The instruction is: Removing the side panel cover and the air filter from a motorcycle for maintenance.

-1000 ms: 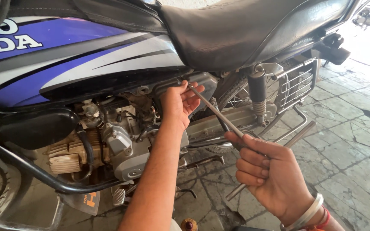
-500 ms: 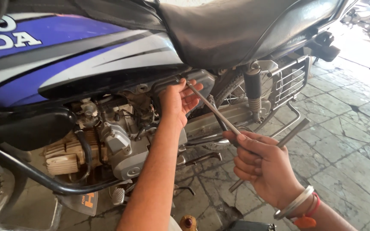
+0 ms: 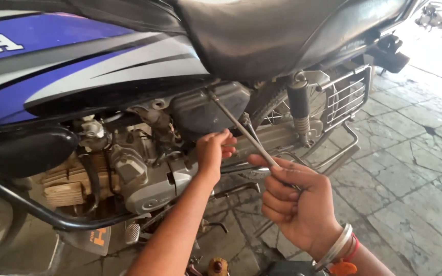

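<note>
your right hand (image 3: 297, 204) is curled tight around the handle end of a long screwdriver (image 3: 241, 129), whose shaft runs up and away from your fist to a tip at the top of the dark side cover (image 3: 205, 110), under the seat (image 3: 282, 30). your left hand (image 3: 215, 149) sits loosely curled just below the shaft, fingertips near the engine casing (image 3: 154, 189), holding nothing that shows. with such a long, slanted shaft, a hard push could make the tip skid off and hit your left knuckles.

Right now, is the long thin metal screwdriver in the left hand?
No, the right hand grips the long thin metal screwdriver; the left hand is off it, beside the shaft.
</note>
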